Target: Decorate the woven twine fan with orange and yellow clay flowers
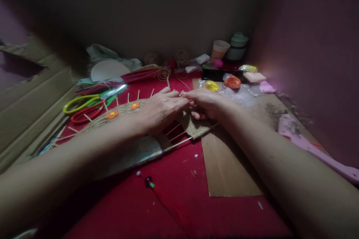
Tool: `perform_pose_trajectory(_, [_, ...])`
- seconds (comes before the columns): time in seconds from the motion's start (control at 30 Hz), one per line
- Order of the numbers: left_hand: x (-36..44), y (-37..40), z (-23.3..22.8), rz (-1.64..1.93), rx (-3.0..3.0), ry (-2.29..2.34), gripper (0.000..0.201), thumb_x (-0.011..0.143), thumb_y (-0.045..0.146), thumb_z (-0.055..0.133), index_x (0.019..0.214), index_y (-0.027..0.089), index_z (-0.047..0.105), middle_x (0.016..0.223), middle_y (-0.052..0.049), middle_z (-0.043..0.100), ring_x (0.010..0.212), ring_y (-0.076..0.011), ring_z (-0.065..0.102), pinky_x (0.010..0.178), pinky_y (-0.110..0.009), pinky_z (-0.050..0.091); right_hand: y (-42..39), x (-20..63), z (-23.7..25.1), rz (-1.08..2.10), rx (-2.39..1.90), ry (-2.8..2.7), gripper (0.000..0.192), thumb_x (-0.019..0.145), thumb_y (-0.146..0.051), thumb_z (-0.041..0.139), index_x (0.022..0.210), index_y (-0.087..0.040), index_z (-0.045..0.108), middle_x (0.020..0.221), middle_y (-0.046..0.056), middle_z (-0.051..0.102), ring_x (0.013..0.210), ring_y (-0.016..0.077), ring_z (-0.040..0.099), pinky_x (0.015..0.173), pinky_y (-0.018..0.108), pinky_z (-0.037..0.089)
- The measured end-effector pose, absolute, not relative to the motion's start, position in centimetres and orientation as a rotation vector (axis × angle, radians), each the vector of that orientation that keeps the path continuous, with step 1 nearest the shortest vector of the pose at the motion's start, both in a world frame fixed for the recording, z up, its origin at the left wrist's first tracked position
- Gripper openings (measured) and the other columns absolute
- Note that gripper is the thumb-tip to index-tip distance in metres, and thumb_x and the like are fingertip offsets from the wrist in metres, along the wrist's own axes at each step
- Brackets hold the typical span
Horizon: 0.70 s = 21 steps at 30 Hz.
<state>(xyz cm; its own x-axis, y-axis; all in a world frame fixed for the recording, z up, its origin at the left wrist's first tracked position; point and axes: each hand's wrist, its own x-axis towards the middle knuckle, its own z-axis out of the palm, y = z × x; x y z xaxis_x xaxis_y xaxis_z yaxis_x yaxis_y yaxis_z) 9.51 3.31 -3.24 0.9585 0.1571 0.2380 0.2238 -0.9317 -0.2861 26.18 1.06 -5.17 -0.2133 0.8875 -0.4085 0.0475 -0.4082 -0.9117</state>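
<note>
Scissors lie just behind the left part of the twine-woven fan, the landmark here, which sits under both hands. Orange flowers are on its weave. Dark bead with red tassel: in front of the fan. Left hand: across the fan's middle, fingers close together, bent; can't tell what they hold. Right hand: over its right part, fingers curled narrow, tips meeting the left's; grip hidden, pinkish-red bit there unclear. Yellow clay pack and orange clay pack: behind the fan's right end. Cardboard sheet: right of fan, partly under it. Looks like fingertip work on the weave; best done with the left bracing lightly, the right pressing small and even, sticks unbent.
</note>
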Motion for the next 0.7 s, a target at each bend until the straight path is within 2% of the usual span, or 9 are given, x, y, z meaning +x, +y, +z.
perform_pose_trajectory(0.13, [9.5,3.7,-3.8,-0.346,-2.743,-0.322,0.02,0.09,0.017,0.04,0.09,0.013,0.06,0.074,-0.006,0.061,0.067,-0.0172,0.051,0.065,-0.03,0.037,1.1,26.1,-5.3,1.684,-1.385,-1.119,0.028,0.092,-0.036,0.046,0.07,-0.019,0.048,0.044,-0.005,0.039,0.031,0.0065,0.037,0.03,0.018,0.027])
perform_pose_trajectory(0.4, [10.0,3.8,-4.2,-0.411,-2.861,-0.359,0.021,0.092,0.017,0.041,0.086,0.014,0.06,0.08,-0.007,0.061,0.072,-0.0161,0.048,0.068,-0.028,0.039,0.9,26.0,-5.0,1.659,-1.39,-1.137,0.031,0.092,-0.036,0.045,0.066,-0.02,0.043,0.045,-0.005,0.037,0.031,0.0075,0.038,0.029,0.019,0.024])
perform_pose_trajectory(0.53, [10.0,3.9,-4.7,-0.443,-2.913,-0.376,0.021,0.093,0.016,0.038,0.088,0.013,0.058,0.087,-0.007,0.063,0.075,-0.0158,0.049,0.075,-0.029,0.041,0.8,26.0,-4.7,1.674,-1.396,-1.143,0.03,0.093,-0.035,0.041,0.067,-0.02,0.044,0.045,-0.004,0.038,0.03,0.0079,0.038,0.028,0.02,0.02])
perform_pose_trajectory(0.7, [9.8,3.8,-5.1,-0.427,-2.947,-0.337,0.024,0.094,0.016,0.034,0.092,0.011,0.058,0.09,-0.01,0.062,0.081,-0.0177,0.049,0.081,-0.032,0.043,0.8,26.0,-4.7,1.655,-1.437,-1.151,0.028,0.094,-0.036,0.042,0.071,-0.02,0.045,0.044,-0.005,0.038,0.031,0.0076,0.037,0.03,0.02,0.023])
